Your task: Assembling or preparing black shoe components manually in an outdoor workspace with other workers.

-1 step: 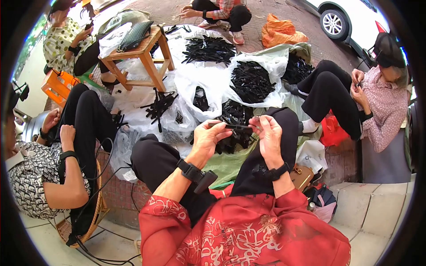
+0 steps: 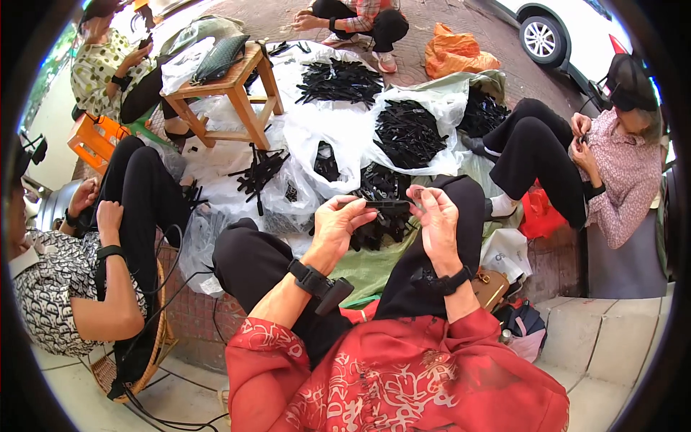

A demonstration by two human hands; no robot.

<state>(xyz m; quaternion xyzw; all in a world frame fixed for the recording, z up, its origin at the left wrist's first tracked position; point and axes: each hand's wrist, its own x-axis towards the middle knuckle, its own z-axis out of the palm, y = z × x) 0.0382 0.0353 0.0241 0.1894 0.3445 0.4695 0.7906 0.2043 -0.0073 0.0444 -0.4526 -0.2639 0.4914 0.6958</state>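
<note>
A short, narrow black strip (image 2: pixel 389 204) stretches level between my two hands, above my knees. Its left end is pinched by the thumb and fingers of my left hand (image 2: pixel 337 229). At the other end, the closed fingertips of my right hand (image 2: pixel 439 219) meet the strip; a small piece there is too fine to make out. Just beyond my hands lies a heap of similar black strips (image 2: pixel 381 183). A larger pile of black strips (image 2: pixel 410 133) rests in a white plastic bag (image 2: pixel 452 108) farther off.
A wooden stool (image 2: pixel 234 83) stands at the back left with bags on it. People sit around the piles: one at left (image 2: pixel 79 288), one at right (image 2: pixel 626 158). An orange sack (image 2: pixel 457 54) lies at the back. Black cables (image 2: pixel 162 281) run beside my left.
The fingers of my right hand have shifted slightly at the strip's right end. My left hand keeps its grip, and the surroundings look the same.
</note>
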